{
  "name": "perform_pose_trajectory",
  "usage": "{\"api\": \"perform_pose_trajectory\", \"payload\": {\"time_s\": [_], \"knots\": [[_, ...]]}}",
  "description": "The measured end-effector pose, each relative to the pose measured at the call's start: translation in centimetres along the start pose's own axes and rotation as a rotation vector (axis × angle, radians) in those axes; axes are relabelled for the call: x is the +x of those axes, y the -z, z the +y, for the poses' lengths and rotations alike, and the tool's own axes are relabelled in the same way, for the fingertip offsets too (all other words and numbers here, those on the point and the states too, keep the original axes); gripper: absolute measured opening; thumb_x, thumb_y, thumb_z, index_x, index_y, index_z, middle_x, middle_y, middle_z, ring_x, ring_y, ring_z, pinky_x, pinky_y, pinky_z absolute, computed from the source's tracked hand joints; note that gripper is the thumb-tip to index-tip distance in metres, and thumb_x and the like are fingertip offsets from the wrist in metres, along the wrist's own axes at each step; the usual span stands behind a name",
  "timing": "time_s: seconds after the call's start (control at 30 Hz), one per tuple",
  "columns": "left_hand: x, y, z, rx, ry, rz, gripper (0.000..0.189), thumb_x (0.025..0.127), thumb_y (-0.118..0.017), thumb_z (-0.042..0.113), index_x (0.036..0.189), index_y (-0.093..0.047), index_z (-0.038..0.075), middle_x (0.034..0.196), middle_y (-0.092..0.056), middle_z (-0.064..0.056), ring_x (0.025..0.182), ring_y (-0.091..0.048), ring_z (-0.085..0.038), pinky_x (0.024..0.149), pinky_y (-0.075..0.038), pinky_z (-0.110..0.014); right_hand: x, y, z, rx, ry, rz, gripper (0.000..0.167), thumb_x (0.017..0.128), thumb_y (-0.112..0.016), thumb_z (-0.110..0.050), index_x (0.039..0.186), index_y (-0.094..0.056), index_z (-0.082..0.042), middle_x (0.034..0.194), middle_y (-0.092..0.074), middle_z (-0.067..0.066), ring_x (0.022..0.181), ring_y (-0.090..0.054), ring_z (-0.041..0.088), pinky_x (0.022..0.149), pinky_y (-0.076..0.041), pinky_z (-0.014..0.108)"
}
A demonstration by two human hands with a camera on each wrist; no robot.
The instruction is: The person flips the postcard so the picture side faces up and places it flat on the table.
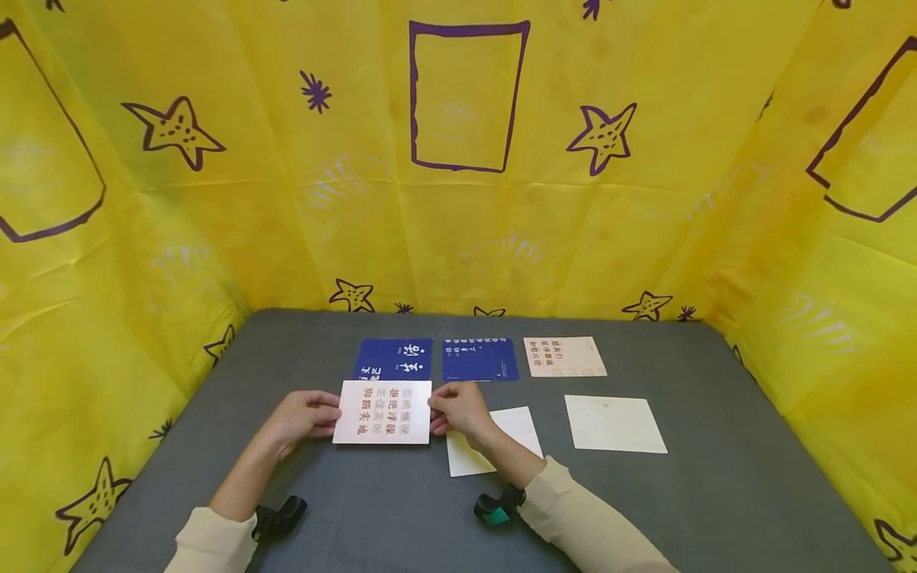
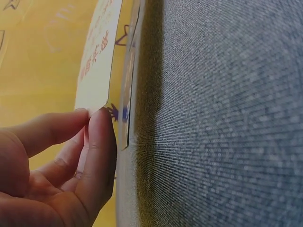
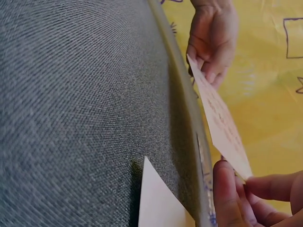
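Head view: holding up a lettered white card [image 1: 382,412] btwn L hand [image 1: 304,415] and R hand [image 1: 462,410], just above the grey table [image 1: 401,509], w/ fingers pinching its L and R edges. Prob. well into a layout: already down, in two loose rows, a L blue card [image 1: 390,358], a R blue card [image 1: 480,362], a peach card [image 1: 564,356], a near white card [image 1: 466,458] partly hidden by the R forearm, and a far-R white card [image 1: 616,424]. Left to do, prob.: setting down the held card; impossible to tell re any others. Flat, oblong, w/ columns of red-brown and paler characters.

L wrist view: pinching the card's edge btwn thumb and fingers [image 2: 100,137], clear of the tabletop; apparently thin but stiff.

R wrist view: gripping the opposite edge likewise, w/ L hand at the far end; below, a corner, prob. of the near white card.
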State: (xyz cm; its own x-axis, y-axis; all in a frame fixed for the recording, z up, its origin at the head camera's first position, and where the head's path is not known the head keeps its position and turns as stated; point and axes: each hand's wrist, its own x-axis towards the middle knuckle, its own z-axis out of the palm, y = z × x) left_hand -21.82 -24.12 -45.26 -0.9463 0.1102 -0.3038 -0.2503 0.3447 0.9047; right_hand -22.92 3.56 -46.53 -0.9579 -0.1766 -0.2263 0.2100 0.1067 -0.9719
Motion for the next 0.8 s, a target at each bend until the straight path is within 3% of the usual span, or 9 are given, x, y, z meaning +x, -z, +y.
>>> {"api": "perform_pose_trajectory", "payload": {"time_s": [0.47, 0.8], "knots": [[-0.38, 0.34, -0.27, 0.016, 0.023, -0.005, 0.031, 0.09, -0.06, -0.001, 0.115, -0.055, -0.02, 0.083, -0.067, -0.005, 0.072, -0.063, -0.011, 0.066, -0.058, -0.026, 0.2, -0.76, 0.5, -0.002, -0.019, -0.032, 0.011, 0.088, -0.06, 0.005, 0.095, -0.064, 0.012, 0.065, -0.06, 0.01, 0.048, -0.06, 0.014, 0.048, -0.055, 0.029], [-0.55, 0.09, 0.26, 0.085, 0.042, 0.024, 0.033, 0.089, -0.061, -0.001, 0.118, -0.056, -0.017, 0.092, -0.068, -0.013, 0.073, -0.063, -0.014, 0.067, -0.058, -0.029, 0.09, -0.89, 0.62, -0.016, -0.028, -0.031, 0.011, 0.086, -0.061, 0.008, 0.095, -0.063, 0.013, 0.062, -0.06, 0.01, 0.046, -0.059, 0.013, 0.046, -0.054, 0.028]]}}
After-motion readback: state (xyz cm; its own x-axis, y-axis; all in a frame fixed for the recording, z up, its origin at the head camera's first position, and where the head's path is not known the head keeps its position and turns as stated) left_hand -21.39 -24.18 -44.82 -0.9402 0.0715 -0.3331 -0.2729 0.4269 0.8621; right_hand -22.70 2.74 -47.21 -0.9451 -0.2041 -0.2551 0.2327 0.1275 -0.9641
